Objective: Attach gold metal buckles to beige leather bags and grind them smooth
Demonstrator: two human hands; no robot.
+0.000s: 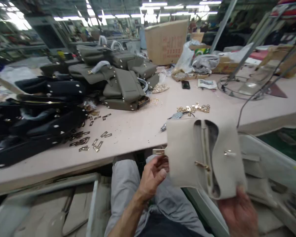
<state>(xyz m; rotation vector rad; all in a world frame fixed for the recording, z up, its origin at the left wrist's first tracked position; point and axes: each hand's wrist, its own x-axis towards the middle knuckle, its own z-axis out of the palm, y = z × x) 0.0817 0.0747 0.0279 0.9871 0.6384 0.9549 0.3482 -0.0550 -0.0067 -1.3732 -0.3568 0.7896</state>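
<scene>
**Over grey-trousered legs [125, 181], a pale beige, smooth-faced handbag [182, 148] was held up**

In the head view, the right hand [239, 210] was clamped on the handbag's lower right corner. The left hand [151, 176], well apart from it, had its fingers curled by the bag's left edge, just beneath a small, gold-toned metal plate [159, 151]; whether it pinched the plate, I could not tell. The handbag hung tilted, its mouth showing, with a slim gold-toned clasp [202, 165] at the opening and a shiny metal fitting [229, 153] on the curved flap.

Beyond it, on the pale pinkish surface [135, 128], lay a loose heap of gold-toned metal pieces [199, 108]. Farther left, small rectangular metal frames [97, 145] were scattered near black bags with metal studs [66, 87]. Olive-grey bags [125, 82] were piled behind, and a large brown cardboard box [166, 42] stood farther back.

Below, a pale left-hand bin [92, 204] and a pale right-hand bin [273, 154] flanked the legs, both holding beige pieces.
</scene>
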